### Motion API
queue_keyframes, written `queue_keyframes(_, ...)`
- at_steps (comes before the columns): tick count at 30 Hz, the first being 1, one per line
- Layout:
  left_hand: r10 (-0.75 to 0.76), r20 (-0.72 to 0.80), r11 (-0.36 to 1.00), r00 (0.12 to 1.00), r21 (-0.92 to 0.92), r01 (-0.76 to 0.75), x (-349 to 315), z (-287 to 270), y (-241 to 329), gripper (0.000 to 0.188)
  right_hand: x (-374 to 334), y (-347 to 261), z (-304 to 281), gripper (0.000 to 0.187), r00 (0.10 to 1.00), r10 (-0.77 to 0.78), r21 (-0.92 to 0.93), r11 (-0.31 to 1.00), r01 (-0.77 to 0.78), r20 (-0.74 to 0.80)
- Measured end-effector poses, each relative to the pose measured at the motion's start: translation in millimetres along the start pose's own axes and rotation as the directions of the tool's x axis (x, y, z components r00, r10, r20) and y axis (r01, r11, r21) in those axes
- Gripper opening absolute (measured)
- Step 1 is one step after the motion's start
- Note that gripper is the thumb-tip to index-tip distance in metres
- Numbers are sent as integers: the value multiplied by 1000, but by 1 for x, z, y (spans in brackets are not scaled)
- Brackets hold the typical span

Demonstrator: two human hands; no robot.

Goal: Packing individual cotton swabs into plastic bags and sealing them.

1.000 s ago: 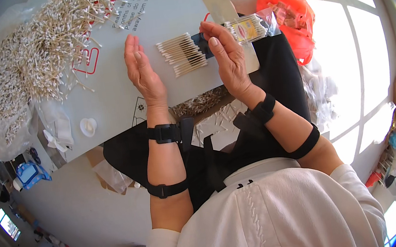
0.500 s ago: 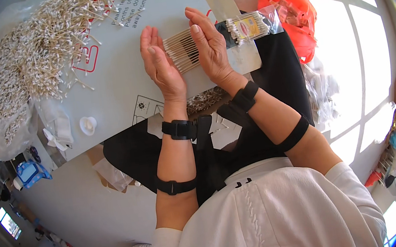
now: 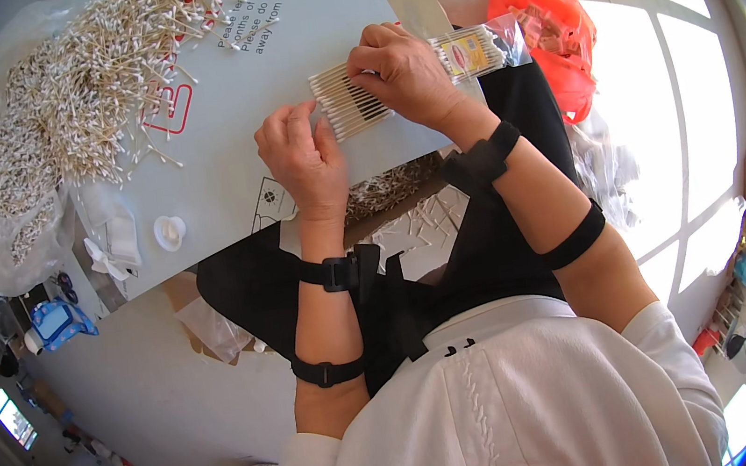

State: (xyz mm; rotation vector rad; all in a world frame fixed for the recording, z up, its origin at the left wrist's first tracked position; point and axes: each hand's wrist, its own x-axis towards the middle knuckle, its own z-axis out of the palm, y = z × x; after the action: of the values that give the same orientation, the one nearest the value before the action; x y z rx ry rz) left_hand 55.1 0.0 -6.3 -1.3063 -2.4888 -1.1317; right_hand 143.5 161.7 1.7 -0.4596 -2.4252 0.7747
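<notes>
Head view showed a row of cotton swabs (image 3: pixel 345 103) on the table (image 3: pixel 228 172), the left hand (image 3: pixel 303 161) curled beside its left end and the right hand (image 3: pixel 409 75) bent over its right part. The hands were apart; I couldn't tell if either gripped swabs.

workshop, heaped cotton swabs (image 3: pixel 79 111), grey worktable (image 3: pixel 227 158)

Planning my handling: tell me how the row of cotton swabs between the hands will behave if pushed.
The row of cotton swabs would probably spread or shift, since they lie side by side. Each looks thin, so is probably light. They lie straight, suggesting they may stay fairly stiff.
</notes>
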Motion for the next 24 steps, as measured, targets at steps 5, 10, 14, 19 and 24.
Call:
queue_keyframes(5, -52, -40, 999, 998, 8, 53, -9, 4, -9, 29, 10, 1, 1, 7, 983, -76, -89, 992, 92, 168)
queue_keyframes(10, -66, -31, 998, 997, -14, 66, -10, 3, -10, 31, 15, 2, 2, 7, 966, -121, -153, 975, 158, 231)
queue_keyframes(14, -66, -50, 997, 997, -40, 64, -10, 4, -8, 30, 19, 7, 2, 10, 944, -183, -181, 954, 238, 276)
queue_keyframes(19, -72, -48, 994, 996, -81, 68, -10, 3, -11, 29, 25, 4, -12, 11, 946, -179, -114, 970, 216, 269)
queue_keyframes(24, -90, -50, 978, 995, -192, 79, -9, 1, -16, 29, 24, -5, -31, 12, 950, -189, -99, 971, 219, 248)
